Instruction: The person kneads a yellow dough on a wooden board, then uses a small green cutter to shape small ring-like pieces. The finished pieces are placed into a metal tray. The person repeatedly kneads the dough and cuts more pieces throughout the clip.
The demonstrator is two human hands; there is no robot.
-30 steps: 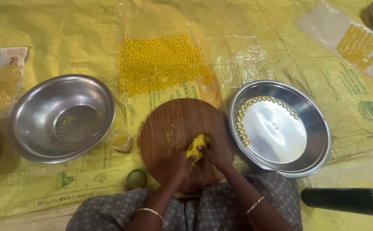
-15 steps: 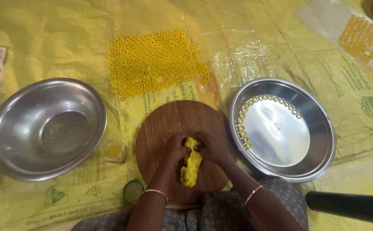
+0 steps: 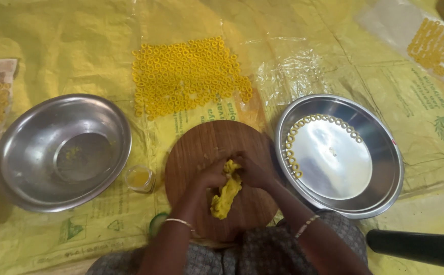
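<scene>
The yellow dough (image 3: 225, 194) now hangs as a stretched strip between both hands over the round wooden board (image 3: 201, 147); a second ago I saw it as a compact lump pinched at the fingertips. I judge that the dough is being drawn out lengthwise. The left hand (image 3: 212, 174) and the right hand (image 3: 252, 171) meet at the strip's upper end, fingers closed narrow on the dough. Just left of the board stands a small jar (image 3: 140, 178). To the right lies a steel plate (image 3: 379, 153) with dough rings (image 3: 295, 130) along its inner edge. To the left sits a steel bowl (image 3: 28, 153). Beyond the board, a patch of finished rings (image 3: 186, 76) dries on the yellow sheet (image 3: 79, 40). The view has shifted; these things appear unmoved.
</scene>
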